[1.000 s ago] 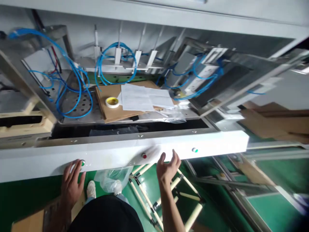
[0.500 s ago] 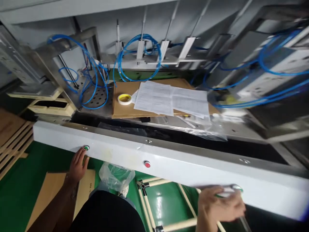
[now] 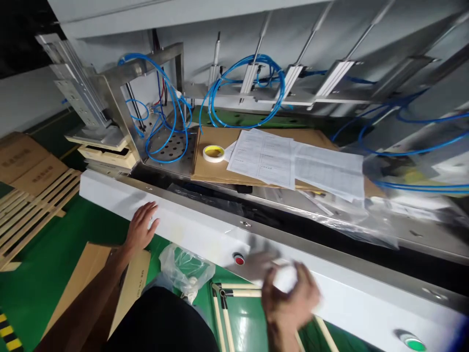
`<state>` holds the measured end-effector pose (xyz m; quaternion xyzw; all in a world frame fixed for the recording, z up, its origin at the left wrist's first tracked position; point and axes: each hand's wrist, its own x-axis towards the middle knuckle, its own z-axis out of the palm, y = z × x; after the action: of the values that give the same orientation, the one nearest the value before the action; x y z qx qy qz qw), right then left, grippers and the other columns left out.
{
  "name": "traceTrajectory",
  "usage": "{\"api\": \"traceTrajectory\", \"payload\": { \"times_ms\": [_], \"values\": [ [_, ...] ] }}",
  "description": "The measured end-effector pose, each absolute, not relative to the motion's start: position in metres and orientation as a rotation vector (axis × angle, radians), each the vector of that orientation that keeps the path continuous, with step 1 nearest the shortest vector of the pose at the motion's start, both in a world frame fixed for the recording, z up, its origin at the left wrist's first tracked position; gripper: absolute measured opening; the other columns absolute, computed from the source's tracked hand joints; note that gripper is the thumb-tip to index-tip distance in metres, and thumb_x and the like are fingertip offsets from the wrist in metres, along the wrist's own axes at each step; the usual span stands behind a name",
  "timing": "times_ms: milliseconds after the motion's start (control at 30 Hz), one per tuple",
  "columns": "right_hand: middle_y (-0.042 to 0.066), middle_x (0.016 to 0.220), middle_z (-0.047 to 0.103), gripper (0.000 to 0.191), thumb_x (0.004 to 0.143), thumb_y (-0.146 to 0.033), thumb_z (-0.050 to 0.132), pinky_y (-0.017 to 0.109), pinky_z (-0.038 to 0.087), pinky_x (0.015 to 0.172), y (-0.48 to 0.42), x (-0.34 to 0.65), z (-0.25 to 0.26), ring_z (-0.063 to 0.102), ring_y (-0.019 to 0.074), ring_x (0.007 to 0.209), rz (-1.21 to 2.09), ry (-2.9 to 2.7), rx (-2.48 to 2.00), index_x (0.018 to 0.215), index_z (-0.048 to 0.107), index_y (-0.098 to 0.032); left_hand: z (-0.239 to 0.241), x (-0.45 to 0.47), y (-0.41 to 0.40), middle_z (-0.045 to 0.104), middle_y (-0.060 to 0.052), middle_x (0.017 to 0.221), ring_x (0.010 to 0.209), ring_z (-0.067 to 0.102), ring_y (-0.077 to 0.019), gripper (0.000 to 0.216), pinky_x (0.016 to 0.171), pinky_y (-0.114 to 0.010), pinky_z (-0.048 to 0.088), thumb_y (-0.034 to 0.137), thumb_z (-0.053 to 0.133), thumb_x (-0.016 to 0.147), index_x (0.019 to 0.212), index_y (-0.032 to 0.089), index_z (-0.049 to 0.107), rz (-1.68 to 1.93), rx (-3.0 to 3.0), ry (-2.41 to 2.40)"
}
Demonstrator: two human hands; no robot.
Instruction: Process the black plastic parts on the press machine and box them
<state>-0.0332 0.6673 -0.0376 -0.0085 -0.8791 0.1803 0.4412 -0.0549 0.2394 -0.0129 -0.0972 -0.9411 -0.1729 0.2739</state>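
Left hand [image 3: 142,229] flat, open on white panel [image 3: 190,233] — long axis left-right; right hand [image 3: 289,298] blurred, grip unclear.

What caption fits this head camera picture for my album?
Left hand on white machine rail, blurred right hand near red button.

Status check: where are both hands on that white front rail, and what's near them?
Left hand flat on white rail, fingers spread. Right hand blurred beside red button, maybe holding something white. Plastic bag hangs below.
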Motion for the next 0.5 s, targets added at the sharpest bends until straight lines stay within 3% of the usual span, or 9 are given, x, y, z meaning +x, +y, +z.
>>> {"api": "traceTrajectory", "payload": {
  "times_ms": [67,167,233,367,500],
  "values": [
    [0.023,0.141,0.061,0.063,0.101,-0.046,0.055,0.062,0.045,0.110,0.618,-0.057,-0.018,0.058,0.0410,0.129,0.427,-2.337,0.304,0.156,0.045,-0.018,0.001,-0.085,0.252,0.056,-0.012,0.160,0.151,0.050,-0.0274,0.044,0.128,-0.050,0.039,0.036,0.045,0.110,0.152,0.024,0.053,-0.406,-0.392,-2.635],
    [0.023,0.150,0.060,0.081,0.100,-0.066,0.051,0.061,0.033,0.123,0.579,-0.093,-0.003,0.051,0.0395,0.142,0.344,-2.541,0.617,0.161,0.039,-0.015,0.014,-0.130,0.262,0.055,-0.012,0.161,0.151,0.049,-0.0283,0.045,0.128,-0.051,0.037,0.037,0.044,0.110,0.150,0.021,0.057,-0.331,-0.459,-2.844],
    [0.024,0.153,0.059,0.091,0.097,-0.075,0.048,0.062,0.029,0.124,0.578,-0.113,-0.001,0.050,0.0400,0.144,0.333,-2.660,0.671,0.162,0.039,-0.013,0.017,-0.154,0.263,0.060,-0.011,0.156,0.149,0.051,-0.0287,0.043,0.128,-0.052,0.036,0.037,0.046,0.109,0.146,0.021,0.060,-0.317,-0.476,-2.956],
    [0.022,0.157,0.056,0.094,0.094,-0.078,0.049,0.061,0.029,0.125,0.598,-0.138,-0.003,0.050,0.0388,0.145,0.368,-2.839,0.685,0.163,0.041,-0.016,0.014,-0.187,0.260,0.074,-0.006,0.138,0.140,0.059,-0.0279,0.033,0.126,-0.052,0.036,0.039,0.049,0.108,0.129,0.026,0.071,-0.358,-0.529,-3.034],
    [0.020,0.166,0.046,0.097,0.089,-0.076,0.059,0.060,0.035,0.122,0.611,-0.147,-0.006,0.043,0.0401,0.152,0.399,-2.895,0.631,0.164,0.040,-0.019,0.010,-0.203,0.258,0.069,-0.006,0.147,0.141,0.059,-0.0291,0.037,0.124,-0.053,0.039,0.038,0.046,0.108,0.135,0.027,0.068,-0.414,-0.545,-3.063]
  ]
}}
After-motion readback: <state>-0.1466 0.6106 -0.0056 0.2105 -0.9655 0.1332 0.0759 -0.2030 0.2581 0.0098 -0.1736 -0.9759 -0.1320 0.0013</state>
